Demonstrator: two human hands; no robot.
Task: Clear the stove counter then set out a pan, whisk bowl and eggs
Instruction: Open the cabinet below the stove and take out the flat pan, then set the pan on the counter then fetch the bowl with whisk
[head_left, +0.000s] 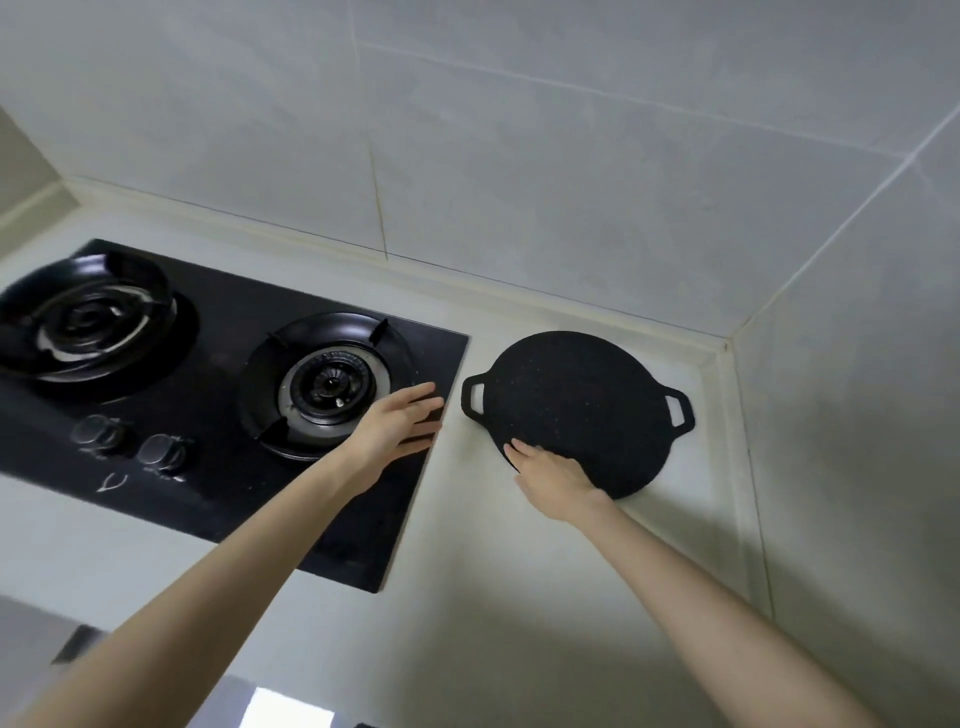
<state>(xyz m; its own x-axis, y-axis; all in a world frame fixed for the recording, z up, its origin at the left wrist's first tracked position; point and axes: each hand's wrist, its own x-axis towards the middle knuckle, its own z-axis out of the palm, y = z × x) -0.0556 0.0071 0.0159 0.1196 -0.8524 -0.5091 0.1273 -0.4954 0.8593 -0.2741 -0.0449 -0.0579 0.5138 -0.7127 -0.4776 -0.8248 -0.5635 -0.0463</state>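
Pan (582, 410): black, round, flat, speckled; lies flat on the counter (493, 571), right of centre in the frame, near the back corner of the tiled wall (519, 156)
Pan handles: two loop handles, one on its left edge (472, 396), one on its right edge (678, 411)
Pan vs cooktop: just beside the right edge of the cooktop (234, 327), not touching, thin strip of counter between them
Right hand (553, 475): on the pan's near-left rim, fingers together and laid over the edge onto the dark surface; thumb hidden, so cannot tell if it grips the rim or only rests on it
Left hand (400, 423): fingers straight and slightly apart, holding nothing, over the cooktop's right edge, fingertips close to the pan's left handle but apart from it
Cooktop: black glass, set into the counter, left half of the frame
Burners: right burner (330, 384) just left of the left hand; left burner (85, 319) at far left, blurred
Knobs: two, lower left of the cooktop (98, 434) (163, 452)
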